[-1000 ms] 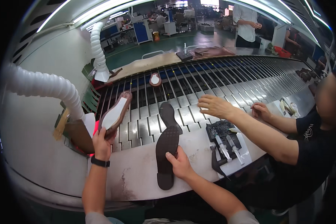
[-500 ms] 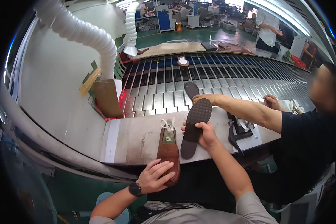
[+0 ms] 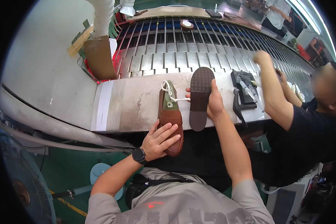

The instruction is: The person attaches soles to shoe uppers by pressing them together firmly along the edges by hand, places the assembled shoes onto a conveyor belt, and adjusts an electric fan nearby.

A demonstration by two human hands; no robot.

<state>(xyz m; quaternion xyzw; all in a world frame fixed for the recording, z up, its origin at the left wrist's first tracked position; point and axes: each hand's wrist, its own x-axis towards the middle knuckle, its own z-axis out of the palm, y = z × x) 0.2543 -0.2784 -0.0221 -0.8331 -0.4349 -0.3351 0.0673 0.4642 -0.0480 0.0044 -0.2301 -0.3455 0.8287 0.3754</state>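
Observation:
A brown leather moccasin-style shoe (image 3: 171, 118) with a green lining and a white lace (image 3: 168, 89) lies on the bench, its toe past the front edge. My left hand (image 3: 158, 141), wearing a dark watch, is closed over the toe, fingers across the upper. To the right, my right hand (image 3: 214, 100) holds a dark brown shoe sole (image 3: 200, 99) upright by its right edge, textured face showing. Some right-hand fingertips show at the sole's left edge, and one end of the lace reaches over to them. Sole and shoe are slightly apart.
Beyond the bench (image 3: 132, 97) runs a slatted metal conveyor (image 3: 168, 59) carrying a brown shoe piece (image 3: 186, 25). A hammer (image 3: 242, 106) and a dark block (image 3: 239, 77) with brushes lie right, beside a co-worker's raised arm (image 3: 270, 82). A brown board (image 3: 100, 58) stands left; a fan (image 3: 22, 186) is lower left.
My view has tipped downward. The sole in my right hand has turned more upright. The co-worker's arm has swung away to the right, and the second sole they touched is out of sight.

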